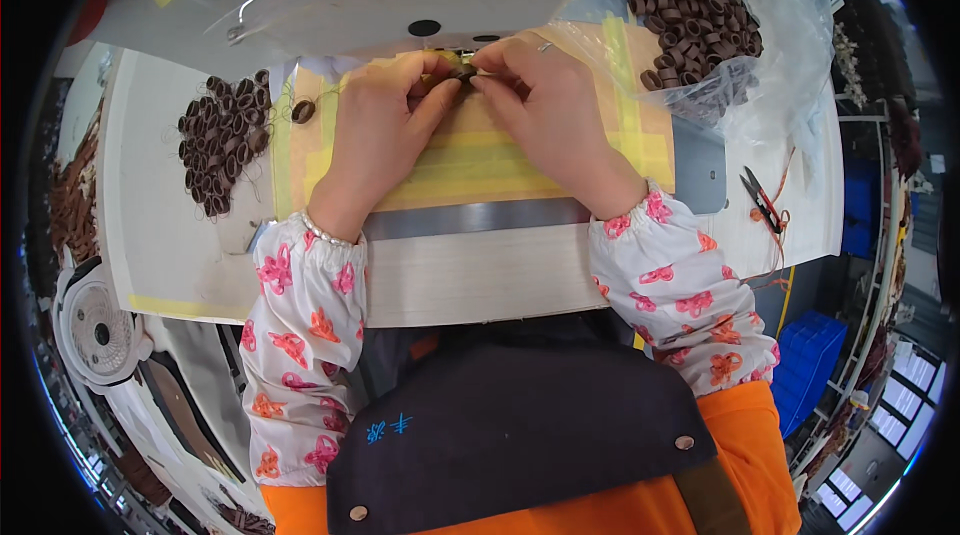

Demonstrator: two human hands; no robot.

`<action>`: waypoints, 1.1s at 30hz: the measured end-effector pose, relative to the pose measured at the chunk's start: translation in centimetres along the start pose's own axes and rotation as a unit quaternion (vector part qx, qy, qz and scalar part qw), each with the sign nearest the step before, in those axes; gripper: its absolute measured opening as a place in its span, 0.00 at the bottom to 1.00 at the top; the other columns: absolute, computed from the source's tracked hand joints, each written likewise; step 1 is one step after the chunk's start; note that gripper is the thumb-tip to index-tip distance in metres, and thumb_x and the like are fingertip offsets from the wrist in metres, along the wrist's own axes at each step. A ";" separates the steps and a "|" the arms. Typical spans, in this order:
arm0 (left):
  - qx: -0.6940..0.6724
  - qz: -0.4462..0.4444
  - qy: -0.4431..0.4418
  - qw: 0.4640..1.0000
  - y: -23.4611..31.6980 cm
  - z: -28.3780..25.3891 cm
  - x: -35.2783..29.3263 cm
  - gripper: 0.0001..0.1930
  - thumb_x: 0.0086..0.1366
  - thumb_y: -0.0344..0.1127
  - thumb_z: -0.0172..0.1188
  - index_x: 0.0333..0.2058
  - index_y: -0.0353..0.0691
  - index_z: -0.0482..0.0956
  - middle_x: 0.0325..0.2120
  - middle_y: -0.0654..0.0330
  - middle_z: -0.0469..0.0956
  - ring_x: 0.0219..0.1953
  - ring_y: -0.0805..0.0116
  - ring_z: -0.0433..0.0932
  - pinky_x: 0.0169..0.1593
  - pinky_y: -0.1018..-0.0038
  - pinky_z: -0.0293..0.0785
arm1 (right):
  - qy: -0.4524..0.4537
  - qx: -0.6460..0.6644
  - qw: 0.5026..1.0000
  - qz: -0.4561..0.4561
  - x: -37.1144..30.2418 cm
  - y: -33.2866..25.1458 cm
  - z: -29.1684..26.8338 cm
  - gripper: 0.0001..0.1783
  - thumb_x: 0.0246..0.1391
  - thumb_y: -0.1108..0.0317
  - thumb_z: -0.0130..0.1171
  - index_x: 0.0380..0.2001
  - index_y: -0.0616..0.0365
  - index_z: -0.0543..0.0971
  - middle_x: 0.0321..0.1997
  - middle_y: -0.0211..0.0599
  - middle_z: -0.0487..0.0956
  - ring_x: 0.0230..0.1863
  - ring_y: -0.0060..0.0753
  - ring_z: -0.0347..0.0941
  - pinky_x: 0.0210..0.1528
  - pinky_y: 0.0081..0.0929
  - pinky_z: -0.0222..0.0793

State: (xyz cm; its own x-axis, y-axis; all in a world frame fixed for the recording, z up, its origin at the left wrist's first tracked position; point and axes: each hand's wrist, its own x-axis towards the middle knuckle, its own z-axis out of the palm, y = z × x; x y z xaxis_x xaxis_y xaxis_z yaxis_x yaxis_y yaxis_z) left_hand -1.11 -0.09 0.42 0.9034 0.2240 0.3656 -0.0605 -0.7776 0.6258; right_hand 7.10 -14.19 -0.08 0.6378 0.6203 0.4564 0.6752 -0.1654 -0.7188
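Note:
My left hand (385,115) and my right hand (548,115) meet fingertip to fingertip below the grey-white sewing machine arm (380,5). Both are closed in a pinch on a small brown loop (465,74), mostly covered by my fingers. Yellow tape (440,170) and tan board cover the bed under my wrists. Left of my left hand lies a single brown loop (303,112) with loose threads. Beyond it spreads a pile of similar loops (222,140), threads trailing from them.
At the far right, a clear plastic bag (790,45) holds many brown loops (700,25). Dark-bladed scissors (765,203) with red on them lie near the table's right edge, beside orange cord. A white round fan (100,333) stands off the left side; a blue crate (812,365) is low right.

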 end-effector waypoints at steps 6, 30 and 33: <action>0.007 -0.058 0.006 0.998 0.0 0.5 0.5 0.10 0.53 0.36 0.59 0.28 0.35 0.78 0.16 0.55 0.76 0.18 0.65 0.75 0.24 0.73 0.68 | -0.009 -0.060 0.997 -0.045 0.8 0.8 0.2 0.03 0.43 0.75 0.55 0.24 0.61 0.73 0.23 0.44 0.73 0.27 0.48 0.71 0.29 0.37 0.67; -0.026 -0.201 -0.059 0.978 0.1 0.3 1.4 0.14 0.55 0.44 0.59 0.24 0.37 0.80 0.09 0.67 0.69 0.13 0.81 0.64 0.20 0.81 0.60 | 0.028 -0.039 0.999 -0.007 1.2 1.2 0.2 0.03 0.41 0.77 0.55 0.20 0.62 0.70 0.20 0.45 0.72 0.24 0.49 0.70 0.26 0.37 0.66; -0.048 -0.180 -0.026 0.982 -0.6 0.8 1.0 0.15 0.54 0.45 0.57 0.21 0.37 0.79 0.08 0.63 0.70 0.11 0.73 0.66 0.20 0.77 0.63 | 0.020 -0.057 0.998 -0.012 1.2 1.2 0.2 0.04 0.41 0.76 0.56 0.21 0.61 0.70 0.21 0.45 0.73 0.25 0.49 0.70 0.26 0.37 0.66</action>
State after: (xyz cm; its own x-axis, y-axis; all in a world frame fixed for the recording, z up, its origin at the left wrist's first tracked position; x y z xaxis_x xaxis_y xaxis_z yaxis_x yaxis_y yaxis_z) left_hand 0.20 0.14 -0.15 0.8934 0.4430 0.0749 0.2297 -0.5937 0.7712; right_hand 8.59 -13.52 -0.49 0.6340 0.5947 0.4943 0.7264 -0.2388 -0.6444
